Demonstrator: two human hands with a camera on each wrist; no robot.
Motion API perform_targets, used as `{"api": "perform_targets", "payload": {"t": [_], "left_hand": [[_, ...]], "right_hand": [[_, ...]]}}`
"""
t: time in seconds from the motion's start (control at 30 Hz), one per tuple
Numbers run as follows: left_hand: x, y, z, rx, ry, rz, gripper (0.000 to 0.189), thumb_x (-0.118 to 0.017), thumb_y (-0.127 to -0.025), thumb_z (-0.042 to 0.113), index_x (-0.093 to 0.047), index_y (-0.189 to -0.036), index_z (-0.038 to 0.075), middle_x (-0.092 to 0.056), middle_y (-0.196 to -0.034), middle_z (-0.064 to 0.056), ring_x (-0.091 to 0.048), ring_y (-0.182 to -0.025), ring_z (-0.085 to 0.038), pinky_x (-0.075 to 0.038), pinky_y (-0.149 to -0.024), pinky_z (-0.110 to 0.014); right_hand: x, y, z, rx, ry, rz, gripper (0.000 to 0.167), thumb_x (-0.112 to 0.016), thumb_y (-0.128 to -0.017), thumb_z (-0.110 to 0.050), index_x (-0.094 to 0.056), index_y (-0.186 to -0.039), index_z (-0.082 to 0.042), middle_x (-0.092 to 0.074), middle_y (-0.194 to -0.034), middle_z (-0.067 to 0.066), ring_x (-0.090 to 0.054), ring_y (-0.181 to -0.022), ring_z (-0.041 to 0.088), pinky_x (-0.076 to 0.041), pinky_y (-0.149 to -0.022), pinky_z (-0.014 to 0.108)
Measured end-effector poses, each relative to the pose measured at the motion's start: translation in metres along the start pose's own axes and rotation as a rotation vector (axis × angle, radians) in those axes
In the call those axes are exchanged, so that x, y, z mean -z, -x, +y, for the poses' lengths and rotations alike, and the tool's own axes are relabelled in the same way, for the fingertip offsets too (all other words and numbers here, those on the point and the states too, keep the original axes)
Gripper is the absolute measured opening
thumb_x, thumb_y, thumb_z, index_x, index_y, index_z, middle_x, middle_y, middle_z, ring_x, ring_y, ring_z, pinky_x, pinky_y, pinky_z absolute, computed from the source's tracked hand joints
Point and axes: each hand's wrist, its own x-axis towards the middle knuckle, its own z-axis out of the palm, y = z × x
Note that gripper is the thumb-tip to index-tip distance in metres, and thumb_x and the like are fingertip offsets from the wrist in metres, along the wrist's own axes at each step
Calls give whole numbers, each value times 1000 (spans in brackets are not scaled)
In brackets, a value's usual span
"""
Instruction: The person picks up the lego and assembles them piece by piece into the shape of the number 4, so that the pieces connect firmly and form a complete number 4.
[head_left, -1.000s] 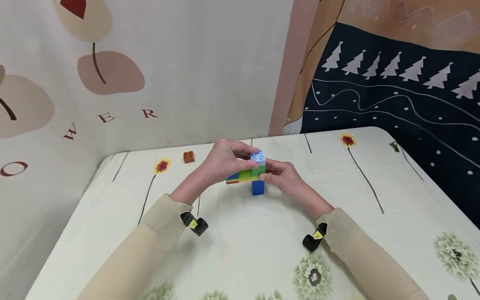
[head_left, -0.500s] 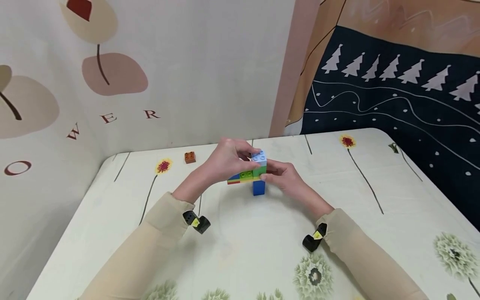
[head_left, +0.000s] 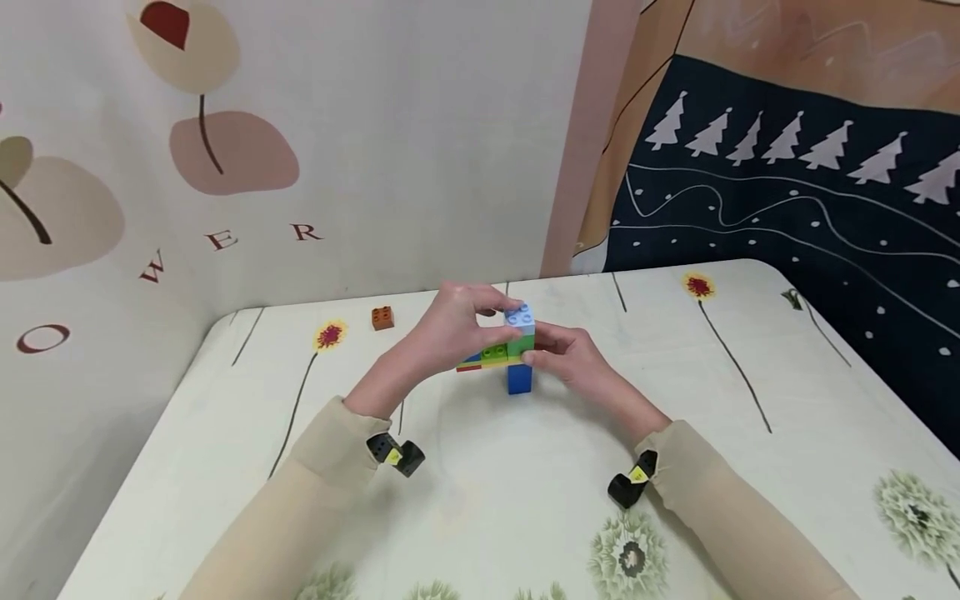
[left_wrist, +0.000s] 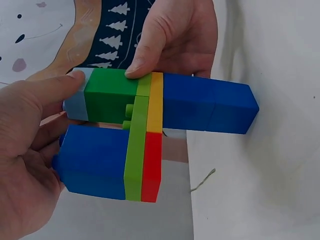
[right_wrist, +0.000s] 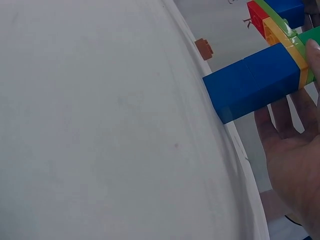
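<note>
A toy-brick build stands upright on the table in front of me. At its foot is a column of blue bricks (left_wrist: 210,105); above it lie a yellow plate (left_wrist: 155,102), a red plate (left_wrist: 151,175) and lime-green plates (left_wrist: 135,165). On top, a green brick (left_wrist: 110,97) carries a light blue brick (head_left: 519,320), and a second stack of blue (left_wrist: 97,160) rises beside them. My left hand (head_left: 450,332) pinches the light blue brick between thumb and fingers. From the other side my right hand (head_left: 576,360) grips the build near the green brick, its fingers partly hidden behind.
A brown brick (head_left: 382,317) lies near the table's back edge, left of the build. The table (head_left: 465,508) has a white flower-print cloth. Patterned curtains (head_left: 420,150) hang close behind it.
Both hands keep their hold on the build, with almost no movement. The whole scene shifts slightly in the head view.
</note>
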Motion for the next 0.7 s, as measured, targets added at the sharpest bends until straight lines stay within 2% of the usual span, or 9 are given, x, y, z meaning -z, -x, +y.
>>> {"api": "perform_targets", "payload": {"t": [0.2,0.37,0.57,0.7], "left_hand": [[4,5,0,63,60,5,43,-82,-90,21,-72,-129,7,-71,-125,-6,-67,-111,-23,-58,-92,-36],[17,19,-4,118,55,94,48,-82,-91,24,-69,-135,12,-67,-133,-4,-66,-114,-22,-57,-93,-36],[40,41,-19,210,42,182,49,-81,-92,22,-67,-138,13,-65,-137,-5,-66,-116,-26,-56,-96,-43],[55,56,-33,278,16,216,50,-79,-93,23,-65,-140,14,-63,-140,-6,-67,-115,-29,-55,-96,-47]], "right_hand": [[2,2,0,1,13,9,52,-68,-99,-6,-52,-149,-1,-65,-134,21,-64,-119,33,-55,-92,29],[-1,1,1,-21,13,8,53,-68,-99,-7,-52,-149,-2,-65,-134,20,-62,-121,34,-54,-96,35],[-4,0,1,-80,32,29,54,-70,-98,-9,-52,-150,-5,-66,-133,17,-61,-123,31,-51,-100,39],[-4,0,-1,-80,36,29,54,-70,-98,-9,-52,-150,-4,-66,-134,18,-62,-122,32,-51,-100,38]]}}
